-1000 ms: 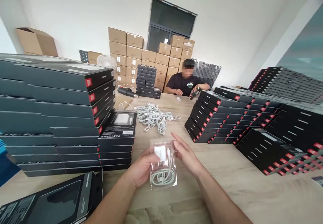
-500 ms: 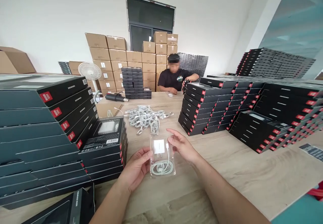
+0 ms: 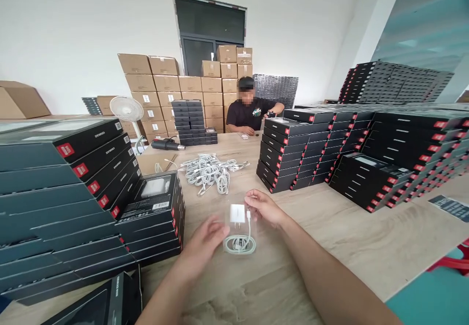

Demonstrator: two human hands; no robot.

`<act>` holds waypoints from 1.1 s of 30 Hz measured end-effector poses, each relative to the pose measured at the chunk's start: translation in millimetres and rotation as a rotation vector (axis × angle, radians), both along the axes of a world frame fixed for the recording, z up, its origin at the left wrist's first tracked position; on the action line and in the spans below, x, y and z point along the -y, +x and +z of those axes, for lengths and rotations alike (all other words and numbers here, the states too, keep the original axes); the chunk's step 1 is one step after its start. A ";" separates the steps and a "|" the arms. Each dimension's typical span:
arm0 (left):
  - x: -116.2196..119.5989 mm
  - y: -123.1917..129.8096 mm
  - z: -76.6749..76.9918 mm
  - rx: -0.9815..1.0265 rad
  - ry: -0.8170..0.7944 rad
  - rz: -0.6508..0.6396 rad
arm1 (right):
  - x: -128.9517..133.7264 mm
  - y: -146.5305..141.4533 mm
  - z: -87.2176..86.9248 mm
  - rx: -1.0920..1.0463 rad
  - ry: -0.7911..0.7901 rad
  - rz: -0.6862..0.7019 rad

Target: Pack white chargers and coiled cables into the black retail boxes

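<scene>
A clear plastic tray point(image 3: 228, 258) stands in front of me over the wooden table. Inside it are a white charger plug point(image 3: 237, 213) with two prongs at the top and a coiled white charging cable point(image 3: 240, 245) below. My right hand point(image 3: 266, 208) grips the tray's upper right edge, thumb and fingers closed on it. On the tray's left side is my left hand point(image 3: 207, 237), blurred by motion; whether its fingertips touch the tray cannot be made out. Beyond the tray lies a heap of bundled white cables point(image 3: 212, 171).
Stacked black boxes point(image 3: 154, 217) rise close on the left, and more black box stacks point(image 3: 278, 156) line the right. A heat gun point(image 3: 167, 144), a white fan point(image 3: 126, 108) and cartons point(image 3: 192, 89) are farther back. A person point(image 3: 247, 112) sits across the table.
The tray appears slightly farther right in view. My left hand has gone from a still grip on its left edge to a blurred motion there. My right hand keeps hold.
</scene>
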State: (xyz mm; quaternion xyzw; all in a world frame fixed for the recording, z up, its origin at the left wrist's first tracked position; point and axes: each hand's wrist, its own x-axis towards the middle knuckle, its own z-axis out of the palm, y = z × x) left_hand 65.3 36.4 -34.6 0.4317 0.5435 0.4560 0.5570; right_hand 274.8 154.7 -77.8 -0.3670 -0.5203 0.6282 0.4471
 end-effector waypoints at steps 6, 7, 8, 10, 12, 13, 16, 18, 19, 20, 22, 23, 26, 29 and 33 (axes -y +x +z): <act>68.0 -107.2 33.5 -0.905 0.108 -0.114 | 1.6 7.3 0.2 -0.038 -0.079 -0.042; 78.0 -125.7 36.9 -1.011 0.091 -0.108 | 3.9 7.4 0.0 -0.049 -0.095 -0.043; 87.6 -140.4 40.2 -1.092 0.082 -0.108 | 5.9 7.5 -0.7 -0.061 -0.112 -0.041; 103.9 -156.4 46.0 -1.189 0.031 -0.170 | 7.2 7.7 -4.1 -0.087 -0.150 -0.026; 113.3 -157.9 48.9 -1.223 -0.032 -0.204 | 5.0 7.5 -8.8 -0.115 -0.175 -0.004; 115.3 -155.3 49.2 -1.232 -0.057 -0.210 | 3.6 7.3 -10.7 -0.124 -0.187 0.005; 116.2 -143.0 49.1 -1.260 -0.067 -0.229 | 2.0 7.3 -12.1 -0.137 -0.221 0.001; 116.1 -134.2 50.7 -1.279 -0.049 -0.256 | 1.6 8.0 -10.3 -0.150 -0.245 -0.028; 116.3 -129.5 52.3 -1.285 -0.044 -0.268 | 1.1 8.5 -9.0 -0.163 -0.256 -0.048; 116.5 -124.0 54.3 -1.284 -0.039 -0.276 | 0.3 9.0 -7.4 -0.182 -0.266 -0.070; 116.0 -109.4 59.1 -1.255 -0.022 -0.279 | -1.8 10.2 -3.1 -0.238 -0.275 -0.111; 114.6 -99.7 61.4 -1.222 -0.003 -0.272 | -2.6 10.8 -0.4 -0.272 -0.274 -0.128; 102.1 -61.5 65.8 -1.097 0.065 -0.252 | -2.3 11.0 10.5 -0.372 -0.250 -0.159; 76.7 -18.3 64.4 -1.067 0.119 -0.201 | 4.4 4.9 21.4 -0.458 -0.204 -0.199; 38.2 22.0 54.1 -1.082 0.128 -0.055 | 16.7 -11.2 26.8 -0.635 -0.101 -0.301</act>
